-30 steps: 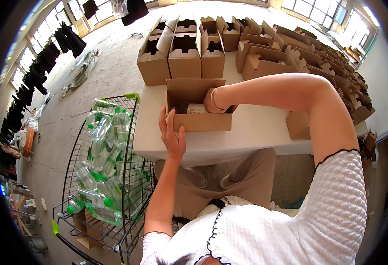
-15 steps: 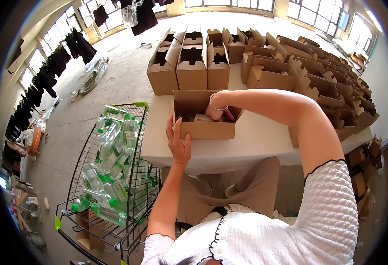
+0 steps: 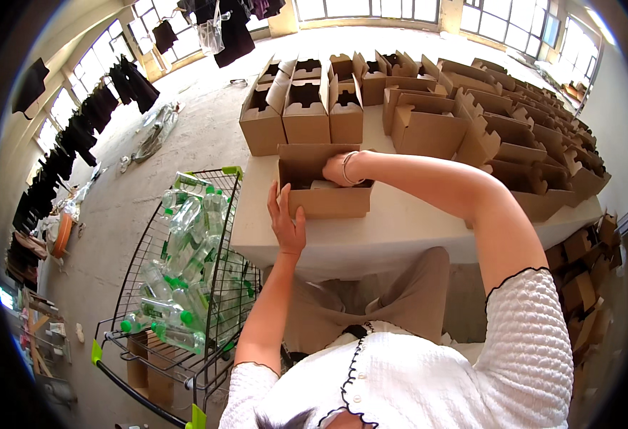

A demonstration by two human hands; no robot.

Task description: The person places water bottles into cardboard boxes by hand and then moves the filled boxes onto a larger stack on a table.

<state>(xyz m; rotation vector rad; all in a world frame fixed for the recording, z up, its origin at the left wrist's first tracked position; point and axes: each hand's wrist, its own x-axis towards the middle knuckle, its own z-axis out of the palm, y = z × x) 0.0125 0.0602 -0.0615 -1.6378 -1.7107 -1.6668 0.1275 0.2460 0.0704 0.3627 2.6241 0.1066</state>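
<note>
An open cardboard box (image 3: 328,204) sits at the near edge of the white-covered table, in front of me. My left hand (image 3: 286,225) rests against its near left corner, fingers stretched up along the side and thumb apart on the front wall. From the right, my right hand (image 3: 339,170), with a bangle at the wrist, reaches down inside the box. Its fingertips are hidden by the hand itself and the front wall. Under it shows part of a pale, small carton-like item (image 3: 322,184); whether the hand grips it is not visible.
A wire shopping cart (image 3: 217,286) with clear, green-capped bottles (image 3: 185,214) stands left of the table. Open cardboard boxes (image 3: 305,118) line the table's far side, and many more (image 3: 507,136) crowd its right. Dark clothes (image 3: 78,129) hang far left.
My right hand has moved left inside the box and its fingers look more tucked in. The pale item shows less than before. My left hand stays at the box's corner.
</note>
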